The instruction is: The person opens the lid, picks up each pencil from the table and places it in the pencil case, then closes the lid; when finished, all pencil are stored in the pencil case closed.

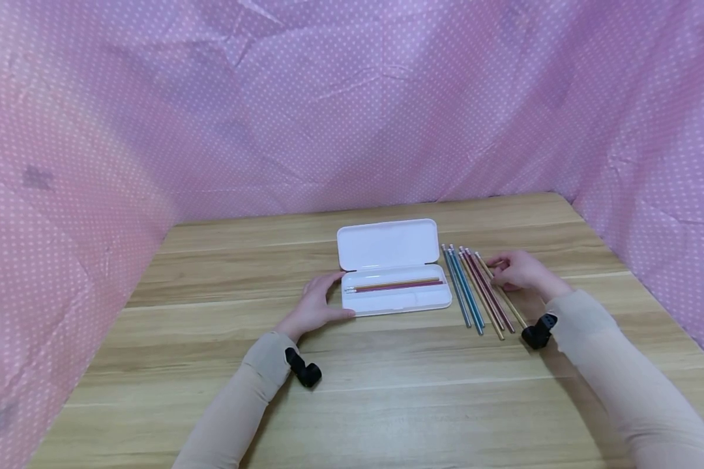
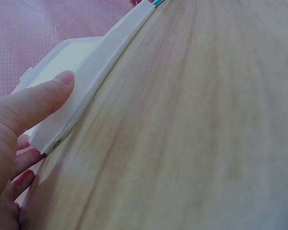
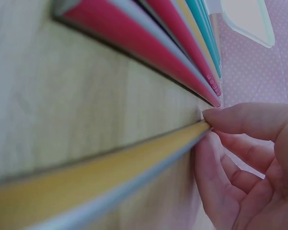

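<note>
A white pencil case (image 1: 396, 306) lies with its lid (image 1: 387, 245) raised on the far side. Inside it are a gold pencil (image 1: 396, 283) and a dark red pencil (image 1: 399, 285). My left hand (image 1: 315, 306) holds the case's left end, with the thumb (image 2: 53, 98) along the front wall and the other fingers around the end. To the right, my right hand (image 1: 519, 270) pinches a gold pencil (image 3: 120, 167) near its far end between thumb and index finger. This pencil slants just right of the other loose pencils.
Between the case and my right hand lie several loose pencils: blue pencils (image 1: 468, 293), gold ones and dark red pencils (image 1: 490, 296). They rest side by side on the wooden table (image 1: 352, 404). A pink dotted cloth (image 1: 305, 117) hangs behind and along both sides.
</note>
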The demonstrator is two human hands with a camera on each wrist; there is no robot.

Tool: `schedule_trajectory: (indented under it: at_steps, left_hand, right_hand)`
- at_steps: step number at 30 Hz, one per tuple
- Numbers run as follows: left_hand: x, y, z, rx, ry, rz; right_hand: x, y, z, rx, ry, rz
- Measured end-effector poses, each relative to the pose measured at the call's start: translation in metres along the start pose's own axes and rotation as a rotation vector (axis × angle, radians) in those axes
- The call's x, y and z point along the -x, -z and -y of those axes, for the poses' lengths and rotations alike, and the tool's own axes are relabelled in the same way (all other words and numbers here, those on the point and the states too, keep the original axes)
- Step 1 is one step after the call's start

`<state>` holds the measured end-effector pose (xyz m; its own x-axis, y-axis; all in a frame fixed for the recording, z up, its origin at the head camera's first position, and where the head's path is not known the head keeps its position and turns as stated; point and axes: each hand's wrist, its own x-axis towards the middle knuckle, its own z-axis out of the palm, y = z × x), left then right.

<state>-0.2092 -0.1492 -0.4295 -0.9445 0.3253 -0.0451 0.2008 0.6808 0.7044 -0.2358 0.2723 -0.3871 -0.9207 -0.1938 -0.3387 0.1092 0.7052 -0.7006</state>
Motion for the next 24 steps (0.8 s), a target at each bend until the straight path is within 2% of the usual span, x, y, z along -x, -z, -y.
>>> schedule_trajectory:
  at_steps: [12,17,24]
  left_hand:
    - [0.003,-0.001,0.0,-0.003,-0.015,-0.012]
    - [0.002,-0.003,0.001,-0.004,-0.014,-0.013]
    - [0.003,-0.003,0.001,-0.024,-0.011,-0.017]
  right_hand:
    - [-0.001,-0.001,0.003,0.02,-0.005,0.012]
    - [0.001,-0.001,-0.001,0.021,0.025,0.0]
    - [0.006,-0.001,-0.008,-0.147,0.034,0.011]
